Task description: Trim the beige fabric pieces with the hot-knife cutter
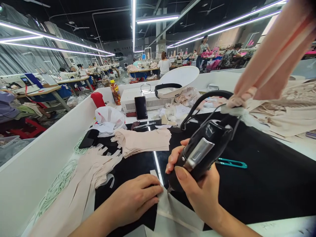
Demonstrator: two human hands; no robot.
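Observation:
My right hand (197,184) is closed round a black hand-held tool (202,149) with a metal plate and a black cable, its tip touching a pale translucent piece of fabric (172,214) on the black work mat (259,177). My left hand (134,197) lies on the same fabric just left of the tip, fingers curled and pressing down. A stack of folded beige fabric pieces (144,140) lies beyond my left hand. More beige cut pieces (81,184) spread out at the left.
Teal thread snips (232,163) lie right of the tool. A phone (141,107) leans on a white box, with a red cup (98,98), a bottle (115,92) and a white plastic bag (110,117) nearby. Pink fabric (276,56) hangs at top right. Other people work at distant tables.

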